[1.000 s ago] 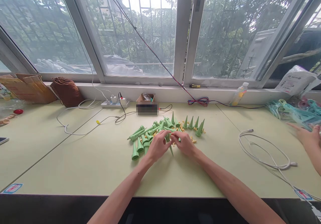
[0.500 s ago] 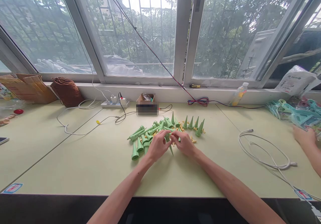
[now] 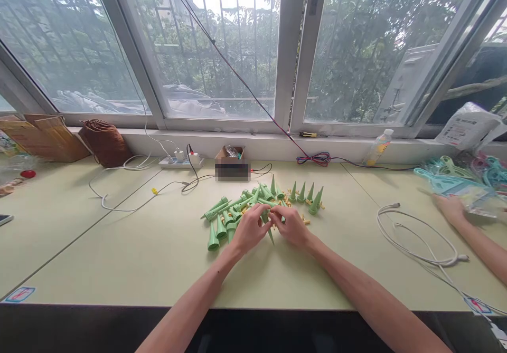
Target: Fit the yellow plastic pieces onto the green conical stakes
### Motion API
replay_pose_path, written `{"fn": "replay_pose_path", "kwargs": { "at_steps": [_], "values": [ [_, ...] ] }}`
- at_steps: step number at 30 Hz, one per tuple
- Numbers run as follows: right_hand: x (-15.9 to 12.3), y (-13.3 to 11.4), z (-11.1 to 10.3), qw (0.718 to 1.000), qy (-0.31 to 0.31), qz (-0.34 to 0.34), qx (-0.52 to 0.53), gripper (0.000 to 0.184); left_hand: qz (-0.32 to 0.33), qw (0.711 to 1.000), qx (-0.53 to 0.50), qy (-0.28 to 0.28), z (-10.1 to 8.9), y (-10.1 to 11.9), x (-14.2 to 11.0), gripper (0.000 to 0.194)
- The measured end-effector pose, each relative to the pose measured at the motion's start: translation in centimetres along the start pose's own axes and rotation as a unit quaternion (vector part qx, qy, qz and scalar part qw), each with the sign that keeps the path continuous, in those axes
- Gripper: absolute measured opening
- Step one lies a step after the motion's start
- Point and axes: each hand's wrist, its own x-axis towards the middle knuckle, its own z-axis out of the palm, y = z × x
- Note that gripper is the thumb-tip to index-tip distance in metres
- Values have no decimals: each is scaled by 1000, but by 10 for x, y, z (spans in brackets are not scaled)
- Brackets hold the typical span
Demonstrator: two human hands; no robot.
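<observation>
My left hand is closed round a green plastic cone-shaped spike, its pointed tip slanting down towards me. Thumb and fingers of my right hand are pinched together at the spike's upper end; whatever they hold is too small and hidden to name. Under and behind both hands lies a pile of similar green spikes, some standing, some on their sides. Small yellow pieces are scattered among them. To the right of the pile, several green spikes stand upright, points up.
At the right, another person's hand is at teal plastic items in clear wrapping. A white cable lies coiled nearby. Along the back are a power strip, a small box, a brown bag and a bottle.
My two hands and the spike stay nearly in place. The other person's hand has moved left, and a teal item has come further onto the table with it.
</observation>
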Motion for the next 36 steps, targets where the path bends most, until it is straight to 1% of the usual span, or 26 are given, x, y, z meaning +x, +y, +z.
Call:
{"fn": "replay_pose_path", "kwargs": {
  "at_steps": [7, 22, 29, 36],
  "values": [
    [-1, 2, 1, 1000, -9, 16, -1, 23, 9, 1000, 13, -10, 1, -2, 1, 16],
    [-1, 1, 0, 1000, -16, 7, -7, 21, -2, 1000, 10, -30, 1, -2, 0, 15],
    [-2, 2, 0, 999, -24, 12, -18, 24, -1, 999, 19, -37, 1, 0, -1, 14],
    [0, -3, -3, 999, -27, 17, -15, 26, -3, 999, 24, -42, 0, 0, -2, 15]
  ]
}}
